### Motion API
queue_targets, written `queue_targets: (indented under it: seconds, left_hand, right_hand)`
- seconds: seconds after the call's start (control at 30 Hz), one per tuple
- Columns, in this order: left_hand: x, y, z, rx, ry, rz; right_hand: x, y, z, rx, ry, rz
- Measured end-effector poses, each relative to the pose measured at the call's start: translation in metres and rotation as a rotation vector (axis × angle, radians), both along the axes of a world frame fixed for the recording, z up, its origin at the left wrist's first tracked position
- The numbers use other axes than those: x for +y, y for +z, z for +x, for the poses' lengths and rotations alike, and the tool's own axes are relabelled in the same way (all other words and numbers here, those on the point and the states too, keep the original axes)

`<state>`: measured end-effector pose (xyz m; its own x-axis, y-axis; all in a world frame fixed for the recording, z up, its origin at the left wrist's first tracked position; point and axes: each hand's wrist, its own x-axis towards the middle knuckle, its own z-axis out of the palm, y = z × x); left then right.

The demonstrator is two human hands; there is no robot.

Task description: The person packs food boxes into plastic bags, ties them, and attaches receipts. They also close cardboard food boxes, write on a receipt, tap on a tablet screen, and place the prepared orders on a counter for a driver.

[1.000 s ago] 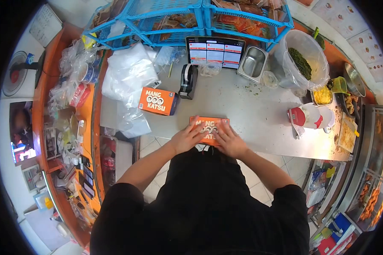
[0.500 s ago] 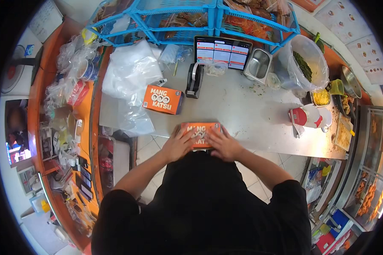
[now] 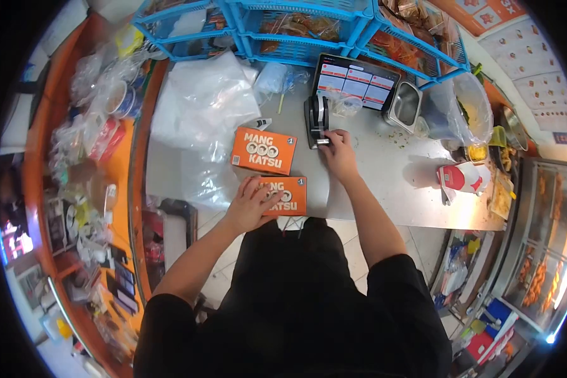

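An orange cardboard takeout box (image 3: 291,189) printed "MANG KATSU" lies at the counter's near edge. My left hand (image 3: 253,205) holds its left end, fingers over the lid and part of the print hidden. A second orange box (image 3: 264,151) with the same print sits just behind it. My right hand (image 3: 339,157) reaches to the front of a black tape dispenser (image 3: 317,116), fingers pinched at the tape end by the cutter. The tape itself is hardly visible.
Clear plastic bags (image 3: 201,113) cover the counter's left. Behind the dispenser stand a tablet (image 3: 353,82) and blue baskets (image 3: 296,47). On the right are a metal container (image 3: 404,107), a lined tub (image 3: 460,110) and a red-and-white package (image 3: 458,177).
My right hand has left the near box and moved forward to the tape dispenser. My left hand stays on the box's left end. The camera view has shifted.
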<state>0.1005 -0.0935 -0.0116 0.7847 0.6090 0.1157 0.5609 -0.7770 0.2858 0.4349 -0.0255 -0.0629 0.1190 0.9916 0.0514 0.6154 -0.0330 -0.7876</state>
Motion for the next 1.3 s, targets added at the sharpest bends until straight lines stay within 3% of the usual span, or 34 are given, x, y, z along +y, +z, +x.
queue_targets:
  seconds: [0.1, 0.17, 0.3, 0.37, 0.43, 0.5, 0.6, 0.7, 0.77, 0.83, 0.9, 0.97, 1.03, 1.07, 1.1, 1.17, 1.2, 1.27, 1.3]
  left_hand:
    - [0.009, -0.012, -0.005, -0.082, -0.089, -0.068]
    - [0.010, -0.009, -0.002, -0.065, -0.157, -0.032]
    - [0.011, -0.015, 0.006, -0.094, -0.192, -0.121]
    - [0.008, -0.016, 0.006, -0.109, -0.187, -0.120]
    - [0.010, -0.021, 0.009, -0.117, -0.157, -0.123]
    - [0.007, -0.016, 0.011, -0.084, -0.138, -0.143]
    - [0.000, -0.015, 0.021, -0.050, -0.143, -0.122]
    - [-0.015, -0.017, 0.041, -0.036, -0.167, -0.109]
    - [-0.019, -0.017, 0.065, -0.047, -0.195, -0.113]
    - [-0.018, -0.015, 0.091, -0.088, -0.215, -0.118]
    - [-0.012, -0.016, 0.118, -0.113, -0.214, -0.159]
    - [-0.007, -0.019, 0.142, -0.152, -0.142, -0.118]
    - [-0.004, -0.021, 0.157, -0.156, -0.156, -0.136]
    - [-0.006, -0.023, 0.164, -0.167, -0.135, -0.128]
    - [-0.006, -0.024, 0.170, -0.177, -0.112, -0.117]
    - [-0.006, -0.025, 0.178, -0.190, -0.111, -0.097]
    - [-0.004, -0.025, 0.180, -0.192, -0.123, -0.109]
    - [-0.008, -0.027, 0.177, -0.177, -0.132, -0.130]
    - [-0.008, -0.024, 0.178, -0.161, -0.130, -0.142]
  right_hand:
    - [0.006, 0.021, 0.019, 0.008, 0.038, 0.025]
    - [0.028, 0.061, 0.013, 0.520, -0.129, -0.686]
    - [0.059, 0.061, 0.013, 0.474, -0.188, -0.825]
    - [0.030, 0.061, 0.013, 0.532, -0.218, -0.782]
    - [-0.016, 0.015, 0.019, 0.402, -0.054, -0.213]
    - [-0.029, 0.012, -0.002, 0.277, -0.111, -0.197]
    - [-0.017, 0.014, -0.024, -0.017, -0.266, 0.088]
    - [-0.021, 0.027, -0.024, -0.096, -0.409, -0.137]
    - [-0.044, 0.032, -0.008, -0.165, -0.411, -0.108]
    - [-0.073, 0.069, -0.004, 0.330, -0.576, -0.505]
    - [-0.118, 0.081, 0.004, 0.395, -0.562, -0.438]
    - [-0.160, 0.103, -0.002, 0.751, -0.540, -0.504]
    - [-0.171, 0.100, -0.031, 0.577, -0.535, -0.428]
    - [-0.174, 0.078, -0.036, 0.438, -0.619, -0.520]
    - [-0.176, 0.053, -0.039, 0.177, -0.657, -0.509]
    - [-0.175, 0.056, -0.047, -0.146, -0.711, -0.577]
    - [-0.175, 0.058, -0.040, -0.143, -0.715, -0.568]
    - [-0.186, 0.062, -0.029, 0.286, -0.738, -0.702]
    - [-0.198, 0.049, -0.023, 0.295, -0.740, -0.703]
